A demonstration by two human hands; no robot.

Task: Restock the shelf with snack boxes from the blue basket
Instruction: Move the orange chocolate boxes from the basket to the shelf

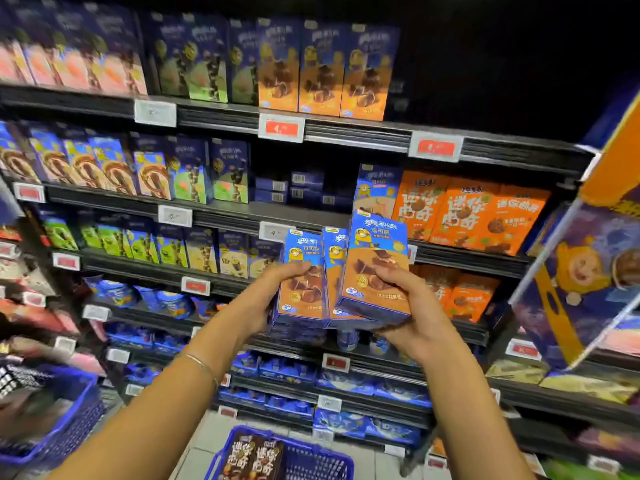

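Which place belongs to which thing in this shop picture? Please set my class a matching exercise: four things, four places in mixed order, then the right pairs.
Things
1. blue-and-brown snack boxes
2. dark boxes
3. orange boxes
4. bracelet

Places
A. on the wrist behind the left hand
B. standing on a shelf at the right
C. gripped by the left hand and the right hand
D. lying in the blue basket

Pairs: 1-C, 2-D, 3-B, 4-A
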